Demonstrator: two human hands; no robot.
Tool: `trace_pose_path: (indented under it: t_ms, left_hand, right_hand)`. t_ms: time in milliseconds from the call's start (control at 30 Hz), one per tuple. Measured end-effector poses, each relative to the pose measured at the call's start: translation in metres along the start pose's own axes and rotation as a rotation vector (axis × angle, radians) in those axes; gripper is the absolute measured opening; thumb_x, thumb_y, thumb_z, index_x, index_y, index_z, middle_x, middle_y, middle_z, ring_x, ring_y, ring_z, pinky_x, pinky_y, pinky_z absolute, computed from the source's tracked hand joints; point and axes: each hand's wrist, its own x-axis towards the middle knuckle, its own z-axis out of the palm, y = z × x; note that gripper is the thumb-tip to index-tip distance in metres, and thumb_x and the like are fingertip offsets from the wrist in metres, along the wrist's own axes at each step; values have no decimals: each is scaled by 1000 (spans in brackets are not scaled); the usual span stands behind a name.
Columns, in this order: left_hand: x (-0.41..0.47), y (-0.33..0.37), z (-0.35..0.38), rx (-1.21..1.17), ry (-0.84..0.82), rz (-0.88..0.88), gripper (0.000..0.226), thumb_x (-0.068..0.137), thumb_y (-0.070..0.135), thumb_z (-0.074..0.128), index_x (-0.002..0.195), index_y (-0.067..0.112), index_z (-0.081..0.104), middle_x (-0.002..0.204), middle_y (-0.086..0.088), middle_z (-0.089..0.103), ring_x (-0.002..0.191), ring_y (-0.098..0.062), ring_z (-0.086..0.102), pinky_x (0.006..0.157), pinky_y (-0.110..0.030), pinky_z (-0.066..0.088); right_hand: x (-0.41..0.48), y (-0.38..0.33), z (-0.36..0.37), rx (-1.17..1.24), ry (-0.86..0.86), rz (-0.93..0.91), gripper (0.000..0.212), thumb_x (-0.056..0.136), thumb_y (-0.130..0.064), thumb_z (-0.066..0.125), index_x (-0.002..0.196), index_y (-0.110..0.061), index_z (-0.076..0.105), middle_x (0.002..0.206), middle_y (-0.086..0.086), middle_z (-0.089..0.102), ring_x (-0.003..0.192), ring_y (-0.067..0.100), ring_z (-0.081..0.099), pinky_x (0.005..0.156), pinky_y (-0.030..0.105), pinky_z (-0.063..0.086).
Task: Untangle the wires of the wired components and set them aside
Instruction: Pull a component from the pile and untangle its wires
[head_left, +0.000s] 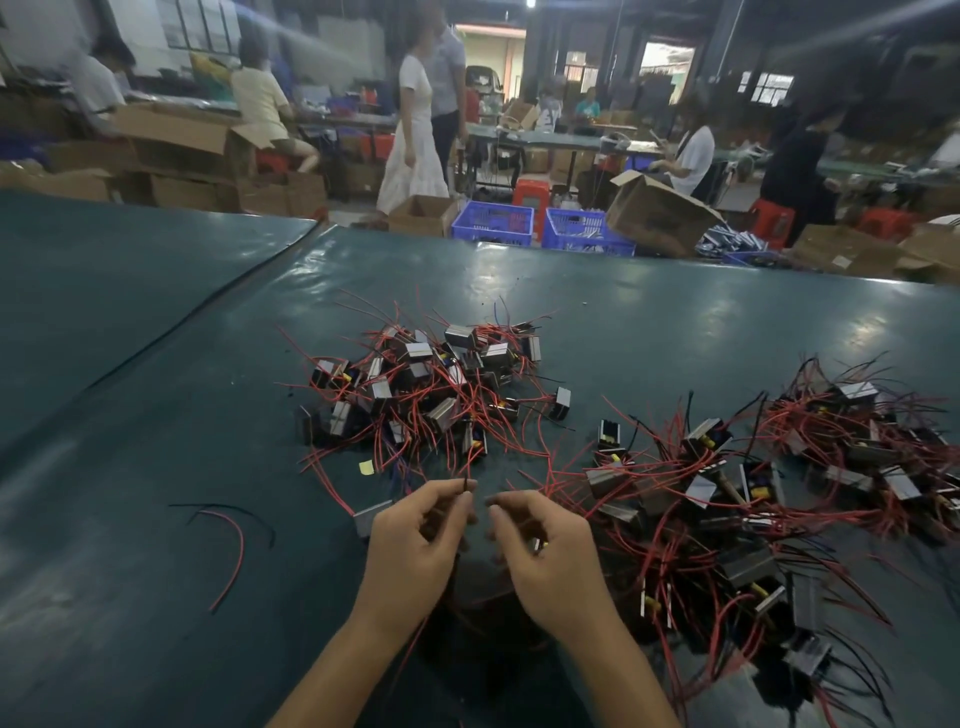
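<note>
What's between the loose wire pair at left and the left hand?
Head view: bare green mat, then one grey component beside the left hand.

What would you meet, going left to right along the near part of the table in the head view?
Loose red and black wires → left hand, pinching a wire → right hand → pile of wired components.

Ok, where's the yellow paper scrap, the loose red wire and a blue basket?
Small yellow paper scrap (366, 467): head view, its middle.
Loose curved red wire (242, 545): head view, its bend.
Blue plastic basket (492, 228): head view, left one's front wall.
</note>
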Motion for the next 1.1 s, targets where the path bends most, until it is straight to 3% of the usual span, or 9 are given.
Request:
trace_pose_path:
  t_ms: [200, 333, 433, 567, 700, 767, 833, 967, 1100]
  left_hand:
    - [6, -3, -5, -111, -66, -123, 19, 88, 7, 67, 95, 24, 74, 87, 5, 75, 82, -12, 72, 73, -28, 58]
    - [5, 2, -3, -170, -144, -111, 32, 87, 1, 67, 87, 32, 76, 84, 4, 76, 78, -11, 72, 68, -20, 56]
    - [7, 4, -6, -238, -184, -156, 37, 87, 0, 66, 83, 35, 78, 80, -1, 75, 74, -13, 71, 67, -22, 56]
    - [6, 8, -9, -273, -356, -156, 29, 89, 0, 65, 83, 26, 78, 79, -6, 75, 73, -15, 71, 66, -21, 54]
    - [7, 9, -11, -336, -363, -216, 10, 83, 17, 72, 86, 24, 79, 78, -5, 75, 72, -12, 70, 64, -19, 52]
    - [7, 9, -12, -359, -344, -240, 11, 77, 24, 72, 86, 23, 79, 76, -6, 74, 69, -12, 69, 63, -18, 51]
    - [7, 8, -12, -379, -313, -257, 14, 74, 25, 73, 86, 23, 78, 76, -7, 75, 70, -13, 70, 64, -19, 52]
    - [8, 10, -14, -409, -285, -295, 16, 72, 24, 74, 87, 21, 79, 83, -11, 76, 76, -18, 72, 67, -21, 54]
    - [8, 13, -14, -460, -327, -341, 14, 70, 17, 76, 84, 14, 79, 81, -12, 75, 73, -15, 71, 65, -18, 52]
  right_hand:
    - [-4, -9, 12, 70, -71, 29, 14, 91, -25, 60, 93, -39, 60, 75, -6, 70, 59, 16, 65, 56, 39, 54]
    - [-2, -9, 9, -2, -12, -38, 4, 91, -28, 62, 90, -31, 63, 80, -10, 67, 74, 8, 67, 63, 27, 55]
    - [2, -9, 5, -86, 49, -88, 3, 86, -26, 68, 86, -23, 69, 92, -12, 56, 85, 9, 57, 68, 17, 46]
    - [5, -14, 2, 4, 13, -59, 3, 83, -20, 72, 83, -18, 73, 89, -9, 62, 83, 12, 61, 69, 18, 46]
    - [7, -18, -2, 78, 38, 21, 8, 84, -12, 74, 83, -20, 75, 82, -5, 63, 75, 13, 64, 65, 29, 55]
    - [6, -20, -3, 97, 18, 66, 10, 83, -11, 75, 82, -20, 75, 82, -5, 63, 74, 10, 63, 65, 27, 55]
    - [5, -21, -3, 96, 17, 96, 10, 83, -11, 76, 81, -21, 75, 82, -4, 64, 74, 8, 63, 65, 21, 52]
    - [4, -21, -5, 124, 55, 192, 7, 83, -14, 76, 85, -21, 75, 80, -6, 72, 79, 10, 69, 73, 31, 56]
    - [5, -24, -5, 271, 76, 305, 11, 81, -9, 77, 84, -19, 75, 78, -4, 74, 73, 8, 69, 66, 20, 53]
